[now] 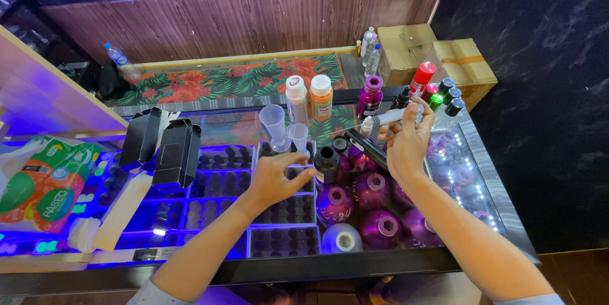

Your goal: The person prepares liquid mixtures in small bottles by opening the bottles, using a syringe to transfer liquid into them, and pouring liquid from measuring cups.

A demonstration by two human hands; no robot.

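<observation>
My right hand (408, 144) grips a clear syringe (388, 116) that lies level, its tip pointing left above the counter. My left hand (271, 179) reaches forward with thumb and fingers pinched at the foot of a small clear cup (299, 133). A taller clear measuring cup (274, 123) stands just left of it. A small bottle with a black open neck (327, 161) sits between my hands. Round purple bottles (372, 191) fill the counter below my right hand.
At the back stand a white-capped bottle (295, 98), an orange bottle (321, 97), a purple bottle (370, 95) and a red-capped can (421, 79). Trays of dark vials (285, 211) lie under my left arm. Black boxes (162, 146) and a tissue pack (43, 185) are left; cardboard boxes (438, 55) are behind.
</observation>
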